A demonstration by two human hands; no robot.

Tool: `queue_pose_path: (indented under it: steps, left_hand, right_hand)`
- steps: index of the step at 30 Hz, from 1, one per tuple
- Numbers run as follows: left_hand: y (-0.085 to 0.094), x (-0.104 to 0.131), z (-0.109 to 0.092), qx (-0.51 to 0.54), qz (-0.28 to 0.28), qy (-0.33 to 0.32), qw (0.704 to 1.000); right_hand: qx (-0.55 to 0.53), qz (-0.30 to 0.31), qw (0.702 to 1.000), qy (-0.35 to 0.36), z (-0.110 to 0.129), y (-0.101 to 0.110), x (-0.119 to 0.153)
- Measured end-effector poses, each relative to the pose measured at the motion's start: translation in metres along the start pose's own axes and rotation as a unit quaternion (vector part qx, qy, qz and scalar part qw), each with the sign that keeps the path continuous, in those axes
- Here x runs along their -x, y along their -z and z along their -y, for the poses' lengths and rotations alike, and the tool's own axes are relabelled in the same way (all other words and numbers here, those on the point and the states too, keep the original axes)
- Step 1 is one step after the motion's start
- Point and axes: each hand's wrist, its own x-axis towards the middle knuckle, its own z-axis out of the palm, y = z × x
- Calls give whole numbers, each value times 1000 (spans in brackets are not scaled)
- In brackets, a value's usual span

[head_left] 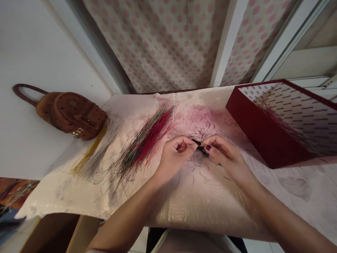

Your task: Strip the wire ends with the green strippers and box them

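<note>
The right hand (224, 151) grasps a dark tool (202, 149), best steadied beside the left hand (176, 151), pinched, its contents indistinct.

White wall (31, 45) at left, pink-dotted curtain (171, 42) behind the covered table (200, 209), pale tiled floor (25, 233) below

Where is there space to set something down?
Bare cloth shows at the near edge between the forearms, and right of them, below the red box. Crowded: around the fingers, amid scattered clippings, and leftward under the strands.
</note>
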Motion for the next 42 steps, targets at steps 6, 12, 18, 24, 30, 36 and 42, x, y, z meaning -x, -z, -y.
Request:
queue_pose_path:
  steps: [6,12,18,24,30,36,42]
  left_hand:
    - [-1,-2,0,56,-3,36,998]
    - [-2,-1,2,65,5,36,997]
    - [0,-1,4,40,4,11,999]
    - [-3,3,3,-14,-10,-34,999]
    - [-3,-1,5,63,6,21,998]
    - [-2,-4,0,127,11,76,989]
    - [-1,-4,4,111,8,51,992]
  right_hand:
    - [345,-48,909,229,-4,-4,3]
    - [394,-62,878,265,-4,-5,3]
    - [328,-49,915,230,-2,-7,4]
    - [-49,39,996,-64,2,-5,-4]
    - [-49,49,997,-45,2,1,-4]
    - [331,-15,918,219,-4,1,0]
    - [393,-27,881,262,-5,1,-1]
